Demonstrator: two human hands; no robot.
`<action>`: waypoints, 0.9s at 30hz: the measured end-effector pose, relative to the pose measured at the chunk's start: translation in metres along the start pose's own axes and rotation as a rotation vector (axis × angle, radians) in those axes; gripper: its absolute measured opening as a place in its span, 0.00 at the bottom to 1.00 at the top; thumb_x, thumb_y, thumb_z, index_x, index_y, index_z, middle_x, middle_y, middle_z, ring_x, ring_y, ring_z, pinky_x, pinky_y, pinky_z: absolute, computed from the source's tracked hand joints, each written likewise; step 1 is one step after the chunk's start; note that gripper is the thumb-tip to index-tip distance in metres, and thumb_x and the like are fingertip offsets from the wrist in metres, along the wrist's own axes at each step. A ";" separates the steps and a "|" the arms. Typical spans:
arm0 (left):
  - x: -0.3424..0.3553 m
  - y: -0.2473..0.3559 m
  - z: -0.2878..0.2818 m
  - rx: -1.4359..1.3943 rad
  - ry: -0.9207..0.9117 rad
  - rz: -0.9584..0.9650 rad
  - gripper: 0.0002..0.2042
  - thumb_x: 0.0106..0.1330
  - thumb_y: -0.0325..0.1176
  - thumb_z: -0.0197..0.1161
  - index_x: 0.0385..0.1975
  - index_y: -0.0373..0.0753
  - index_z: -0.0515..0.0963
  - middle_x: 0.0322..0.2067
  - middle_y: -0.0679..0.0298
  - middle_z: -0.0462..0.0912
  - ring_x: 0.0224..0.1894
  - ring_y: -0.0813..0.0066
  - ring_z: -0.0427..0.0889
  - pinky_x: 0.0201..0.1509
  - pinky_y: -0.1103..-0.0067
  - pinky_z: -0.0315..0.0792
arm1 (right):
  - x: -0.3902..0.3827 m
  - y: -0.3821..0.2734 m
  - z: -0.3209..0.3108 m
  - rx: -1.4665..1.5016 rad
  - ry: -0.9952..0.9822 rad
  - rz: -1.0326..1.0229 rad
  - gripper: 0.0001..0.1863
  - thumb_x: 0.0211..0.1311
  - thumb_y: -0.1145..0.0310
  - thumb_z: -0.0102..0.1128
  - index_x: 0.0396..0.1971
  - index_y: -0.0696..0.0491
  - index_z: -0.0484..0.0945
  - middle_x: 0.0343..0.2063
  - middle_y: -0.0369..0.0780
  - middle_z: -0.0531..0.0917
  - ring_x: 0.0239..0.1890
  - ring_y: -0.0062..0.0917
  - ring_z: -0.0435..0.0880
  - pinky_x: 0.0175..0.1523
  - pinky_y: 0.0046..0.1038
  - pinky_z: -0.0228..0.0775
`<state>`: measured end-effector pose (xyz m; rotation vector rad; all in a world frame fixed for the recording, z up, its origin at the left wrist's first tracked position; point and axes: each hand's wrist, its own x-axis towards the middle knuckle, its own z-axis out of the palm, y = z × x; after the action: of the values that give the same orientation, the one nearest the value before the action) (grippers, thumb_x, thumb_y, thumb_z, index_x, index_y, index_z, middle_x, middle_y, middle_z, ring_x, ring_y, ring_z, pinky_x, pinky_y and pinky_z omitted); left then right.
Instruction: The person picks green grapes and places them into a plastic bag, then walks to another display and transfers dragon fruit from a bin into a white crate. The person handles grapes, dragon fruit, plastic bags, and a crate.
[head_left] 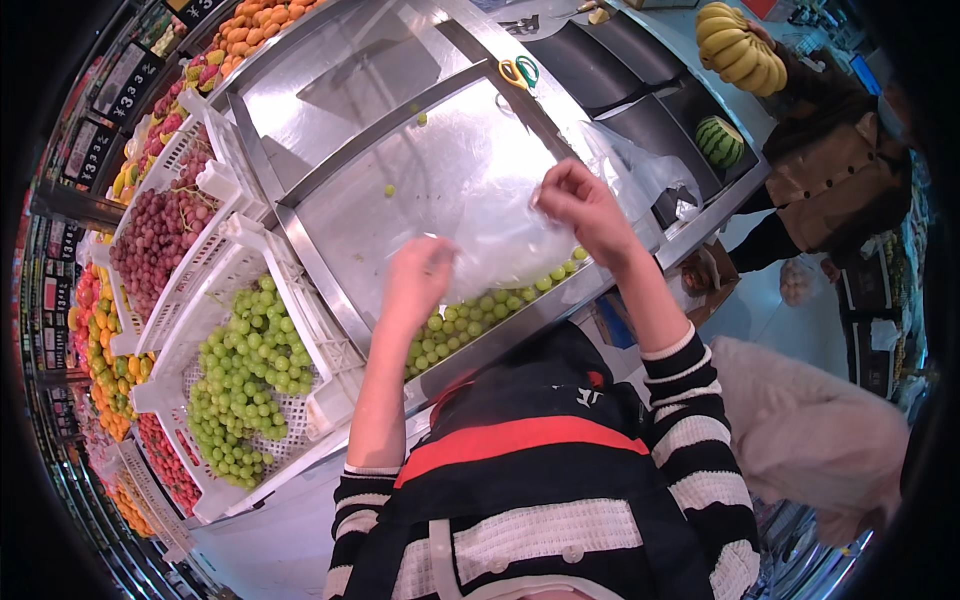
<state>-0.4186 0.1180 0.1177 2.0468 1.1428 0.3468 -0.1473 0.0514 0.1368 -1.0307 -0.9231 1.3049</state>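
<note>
My left hand and my right hand each pinch an edge of a clear plastic bag spread over a steel tray. A bunch of green grapes lies along the tray's near edge, just below the bag and between my hands. Two loose green grapes sit farther back on the tray. My sleeves are striped black and white.
A white crate of green grapes and another of red grapes stand to the left. Green-handled scissors lie at the tray's far end. At the right another person holds bananas near a watermelon.
</note>
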 end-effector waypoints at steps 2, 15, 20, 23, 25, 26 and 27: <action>0.001 -0.017 -0.004 0.030 0.302 -0.124 0.18 0.62 0.37 0.59 0.53 0.42 0.74 0.43 0.51 0.81 0.45 0.51 0.79 0.50 0.67 0.72 | 0.016 0.027 -0.034 -0.208 0.228 0.003 0.09 0.64 0.67 0.57 0.40 0.53 0.72 0.36 0.35 0.80 0.35 0.18 0.75 0.40 0.22 0.68; -0.019 -0.063 0.010 -0.144 0.609 -0.473 0.38 0.55 0.46 0.69 0.62 0.36 0.60 0.55 0.47 0.73 0.54 0.52 0.75 0.57 0.66 0.68 | -0.019 0.130 0.005 -1.359 -0.050 0.182 0.33 0.44 0.47 0.69 0.53 0.35 0.72 0.50 0.43 0.68 0.53 0.44 0.68 0.54 0.45 0.69; -0.026 -0.082 0.018 -0.215 0.471 -0.417 0.31 0.54 0.38 0.69 0.57 0.34 0.67 0.49 0.49 0.77 0.49 0.59 0.78 0.55 0.70 0.69 | -0.020 0.141 0.015 -1.206 0.009 0.092 0.22 0.46 0.54 0.69 0.41 0.45 0.76 0.43 0.46 0.71 0.48 0.45 0.71 0.51 0.41 0.69; -0.023 -0.091 0.025 -0.372 0.507 -0.317 0.25 0.54 0.30 0.66 0.54 0.32 0.70 0.45 0.53 0.79 0.46 0.64 0.79 0.52 0.73 0.70 | -0.014 0.148 0.008 -1.056 0.024 0.041 0.20 0.46 0.57 0.70 0.37 0.50 0.75 0.37 0.45 0.75 0.42 0.44 0.74 0.49 0.39 0.70; -0.022 -0.093 0.028 -0.595 0.469 -0.276 0.27 0.55 0.21 0.59 0.59 0.33 0.67 0.48 0.57 0.77 0.46 0.70 0.78 0.51 0.77 0.71 | -0.007 0.146 0.003 -0.897 0.072 -0.003 0.20 0.45 0.58 0.70 0.36 0.52 0.74 0.31 0.44 0.76 0.37 0.41 0.77 0.47 0.37 0.70; -0.024 -0.092 0.028 -0.705 0.453 -0.288 0.27 0.54 0.19 0.57 0.59 0.34 0.67 0.48 0.58 0.77 0.46 0.70 0.78 0.52 0.78 0.70 | -0.003 0.142 0.003 -0.858 0.101 -0.012 0.19 0.47 0.59 0.70 0.35 0.52 0.73 0.29 0.43 0.77 0.35 0.38 0.77 0.43 0.35 0.71; -0.022 -0.091 0.029 -0.817 0.448 -0.314 0.28 0.53 0.18 0.55 0.59 0.35 0.67 0.48 0.58 0.77 0.45 0.71 0.77 0.52 0.78 0.70 | 0.000 0.137 0.004 -0.825 0.135 -0.007 0.18 0.49 0.60 0.69 0.35 0.52 0.73 0.27 0.42 0.77 0.32 0.35 0.78 0.39 0.33 0.72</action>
<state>-0.4713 0.1147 0.0344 1.0828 1.2725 0.9628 -0.1922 0.0497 0.0068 -1.7118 -1.3984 0.8193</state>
